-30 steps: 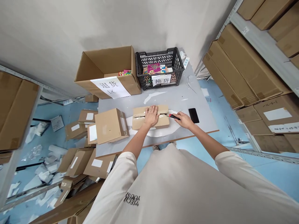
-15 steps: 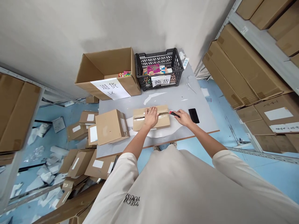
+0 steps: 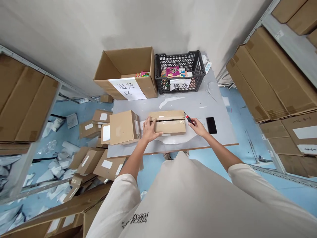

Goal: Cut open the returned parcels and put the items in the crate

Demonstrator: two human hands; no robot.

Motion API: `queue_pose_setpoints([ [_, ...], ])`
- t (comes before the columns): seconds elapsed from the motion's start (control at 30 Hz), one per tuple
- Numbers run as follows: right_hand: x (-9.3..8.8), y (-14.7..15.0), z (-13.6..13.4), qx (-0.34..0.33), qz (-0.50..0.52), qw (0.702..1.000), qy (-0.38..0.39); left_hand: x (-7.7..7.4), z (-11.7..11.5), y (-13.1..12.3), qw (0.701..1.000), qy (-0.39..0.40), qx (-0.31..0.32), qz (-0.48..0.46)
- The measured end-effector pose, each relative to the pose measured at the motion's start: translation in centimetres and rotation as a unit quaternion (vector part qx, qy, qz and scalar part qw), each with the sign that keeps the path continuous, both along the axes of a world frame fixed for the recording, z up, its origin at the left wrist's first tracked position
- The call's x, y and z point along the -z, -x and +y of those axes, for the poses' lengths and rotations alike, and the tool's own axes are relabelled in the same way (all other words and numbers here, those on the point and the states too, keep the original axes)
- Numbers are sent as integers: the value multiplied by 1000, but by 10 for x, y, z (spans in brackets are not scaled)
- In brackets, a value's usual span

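My left hand (image 3: 149,130) lies spread over the left end of a narrow cardboard carton (image 3: 173,126), fingers parted and resting on it rather than closed around it. My right hand (image 3: 198,127) grips a red-and-black utility knife (image 3: 190,119), its tip at the carton's right end; I cannot tell whether the blade touches the cardboard. The carton lies flat on the bench (image 3: 133,152), directly in front of me, with a dark line along its top seam.

Hazards noted. The seam points straight toward my left fingers: a leftward stroke that slips would carry the blade at them. Light pressure from that hand could let the carton skid or turn under the knife. Too deep a cut could score the contents, which I cannot see. A taped carton (image 3: 122,128) stands just beside my left hand, leaving it little room to withdraw. A black phone (image 3: 211,125) lies near my right hand, where a careless backswing could knock or scratch it. The black plastic crate (image 3: 159,86) stands well clear of the blade.
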State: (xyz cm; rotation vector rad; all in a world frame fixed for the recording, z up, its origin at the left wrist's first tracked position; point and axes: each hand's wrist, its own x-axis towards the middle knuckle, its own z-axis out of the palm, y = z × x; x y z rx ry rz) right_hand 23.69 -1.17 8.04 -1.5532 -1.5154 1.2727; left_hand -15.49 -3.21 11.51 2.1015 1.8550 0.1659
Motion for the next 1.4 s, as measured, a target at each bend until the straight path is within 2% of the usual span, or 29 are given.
queue_pose_setpoints([
  [0.13,5,16,-3,-23,63,998,18,12,-13,23,995,58,-37,-76],
  [0.27,3,14,-1,14,71,997,4,14,-5,21,986,83,-53,-137],
  [0.43,-10,-9,10,78,49,996,10,1,18,6,985,94,-21,-143],
  [0.6,-18,-21,25,124,35,991,24,-12,55,-2,982,123,37,-135],
  [0.73,-17,-22,33,145,16,989,10,-16,77,-2,981,129,72,-124],
  [0.83,-14,-24,40,160,20,986,32,-14,89,-5,977,146,79,-131],
  [0.9,-10,-23,48,174,39,983,46,-9,98,-8,974,166,50,-146],
  [1.03,0,-19,62,183,99,978,23,11,110,-14,962,129,-94,-223],
  [1.13,9,-17,59,161,87,983,17,33,98,-16,931,97,-164,-312],
  [1.23,21,-22,44,151,57,986,30,54,66,-17,909,95,-187,-361],
  [1.4,40,-28,13,145,14,986,81,73,10,-22,884,150,-168,-409],
])
